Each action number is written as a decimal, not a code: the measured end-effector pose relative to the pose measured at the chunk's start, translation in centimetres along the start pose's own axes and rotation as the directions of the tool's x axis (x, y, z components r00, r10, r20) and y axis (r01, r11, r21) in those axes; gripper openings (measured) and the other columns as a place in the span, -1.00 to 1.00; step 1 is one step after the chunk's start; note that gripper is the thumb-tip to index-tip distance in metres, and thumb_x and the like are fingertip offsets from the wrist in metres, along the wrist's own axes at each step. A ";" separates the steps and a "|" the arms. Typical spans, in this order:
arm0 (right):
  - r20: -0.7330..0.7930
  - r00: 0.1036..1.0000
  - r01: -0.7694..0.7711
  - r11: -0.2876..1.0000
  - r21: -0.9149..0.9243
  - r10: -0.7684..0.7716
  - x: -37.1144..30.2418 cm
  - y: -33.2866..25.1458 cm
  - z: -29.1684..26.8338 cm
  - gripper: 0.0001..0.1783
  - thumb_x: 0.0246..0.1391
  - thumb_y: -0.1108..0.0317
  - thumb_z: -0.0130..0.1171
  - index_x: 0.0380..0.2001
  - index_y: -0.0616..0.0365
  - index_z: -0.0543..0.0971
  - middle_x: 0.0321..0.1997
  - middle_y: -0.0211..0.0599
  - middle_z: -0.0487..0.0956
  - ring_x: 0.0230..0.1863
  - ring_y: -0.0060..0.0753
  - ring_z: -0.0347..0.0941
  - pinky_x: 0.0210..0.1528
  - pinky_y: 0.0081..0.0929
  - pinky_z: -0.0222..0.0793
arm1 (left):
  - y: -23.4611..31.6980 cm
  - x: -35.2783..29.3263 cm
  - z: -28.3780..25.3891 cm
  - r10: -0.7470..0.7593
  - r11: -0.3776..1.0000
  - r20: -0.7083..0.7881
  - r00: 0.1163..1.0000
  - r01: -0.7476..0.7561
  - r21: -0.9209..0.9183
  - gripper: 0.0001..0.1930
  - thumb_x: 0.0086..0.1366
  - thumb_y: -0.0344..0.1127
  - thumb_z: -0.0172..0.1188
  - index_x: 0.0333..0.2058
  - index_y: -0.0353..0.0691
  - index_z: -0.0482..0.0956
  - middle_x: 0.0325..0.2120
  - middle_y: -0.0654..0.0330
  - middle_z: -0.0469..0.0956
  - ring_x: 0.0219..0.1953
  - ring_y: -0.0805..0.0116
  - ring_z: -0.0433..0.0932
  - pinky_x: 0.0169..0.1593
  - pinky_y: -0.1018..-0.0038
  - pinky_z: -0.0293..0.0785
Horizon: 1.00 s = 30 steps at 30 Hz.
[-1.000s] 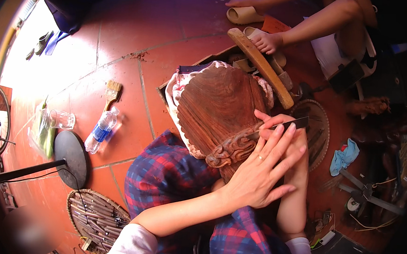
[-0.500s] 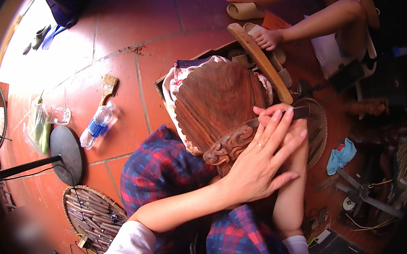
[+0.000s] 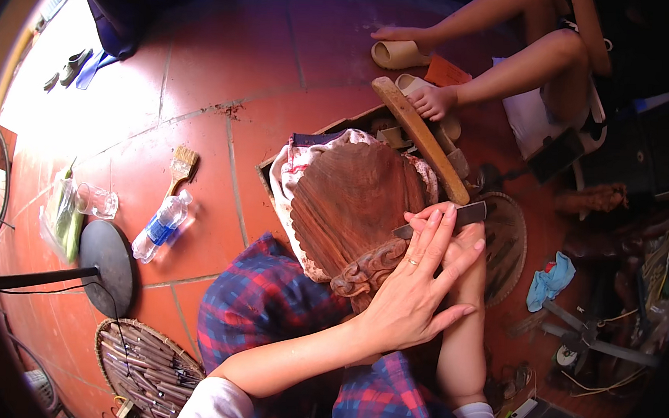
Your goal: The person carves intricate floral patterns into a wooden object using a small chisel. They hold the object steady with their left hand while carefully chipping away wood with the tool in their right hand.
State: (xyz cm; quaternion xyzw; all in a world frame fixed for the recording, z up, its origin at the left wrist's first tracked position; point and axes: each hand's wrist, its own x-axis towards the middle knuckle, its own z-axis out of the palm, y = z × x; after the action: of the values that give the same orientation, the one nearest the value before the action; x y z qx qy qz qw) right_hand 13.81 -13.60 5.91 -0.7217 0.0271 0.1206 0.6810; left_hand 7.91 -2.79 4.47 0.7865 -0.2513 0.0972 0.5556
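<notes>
A dark brown wooden piece [image 3: 350, 198] with a scalloped edge lies in front of me, a carved scroll relief [image 3: 369, 272] along its near side. My right hand [image 3: 464, 244] is closed around a flat metal blade [image 3: 470, 214], whose other end lies on the wood just beyond the carving. Over it crosses my left hand [image 3: 406, 294], fingers stretched out, its fingertips resting on the blade and the thumb held apart. Much of the right hand's fingers is hidden under the left. A pale patterned cloth [image 3: 286, 179] is bunched beneath the wood.
A wooden bar [image 3: 423, 142] slants beside a wooden box behind the piece. Leftward on the tiles are a brush [image 3: 182, 167], a water bottle [image 3: 163, 225], a glass [image 3: 97, 201] and a basket of tool handles [image 3: 145, 370]. Another person's legs [image 3: 503, 74] reach in at the far right.
The whole view has shifted, so the wood and far things appear lower. Both hands stay together by the carving; a little more of the blade's end on the wood shows.
</notes>
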 end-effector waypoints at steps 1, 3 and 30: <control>-0.020 1.000 0.002 1.000 0.029 -0.001 -0.3 0.0 0.0 -0.90 -0.01 0.54 0.27 -0.38 0.27 0.56 -0.26 -0.06 0.64 -0.07 -0.26 0.57 -0.17 -0.47 0.54 | 0.4 0.2 -0.2 -0.013 1.000 -0.001 1.000 0.013 -0.014 -0.24 0.17 0.03 0.27 0.28 -0.13 0.24 0.33 -0.40 -0.21 0.37 -0.41 -0.19 0.38 -0.04 -0.18; 0.077 0.991 0.117 0.986 -0.119 -0.109 -0.6 0.4 -0.6 -0.92 -0.01 0.54 0.28 -0.41 0.27 0.56 -0.19 0.01 0.63 -0.10 -0.31 0.57 -0.19 -0.47 0.54 | 1.5 -0.9 0.1 0.019 0.997 -0.026 1.000 -0.020 -0.073 -0.23 0.18 0.05 0.26 0.29 -0.12 0.22 0.32 -0.42 -0.21 0.38 -0.42 -0.23 0.38 -0.03 -0.21; -0.067 0.976 0.210 0.978 0.014 -0.208 -0.7 0.6 0.5 -0.90 0.02 0.55 0.25 -0.34 0.27 0.57 -0.32 -0.22 0.64 -0.19 -0.41 0.58 -0.17 -0.50 0.55 | 0.0 -0.7 0.6 -0.005 0.999 -0.009 1.000 0.004 -0.040 -0.30 0.21 0.08 0.19 0.27 -0.03 0.29 0.33 -0.38 -0.18 0.39 -0.40 -0.27 0.35 -0.17 -0.20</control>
State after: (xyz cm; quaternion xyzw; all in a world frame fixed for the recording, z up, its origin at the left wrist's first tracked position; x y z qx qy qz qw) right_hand 12.89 -13.26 5.43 -0.7168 -0.0255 0.0244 0.6964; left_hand 7.23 -3.18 3.96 0.7755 -0.2488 0.0947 0.5725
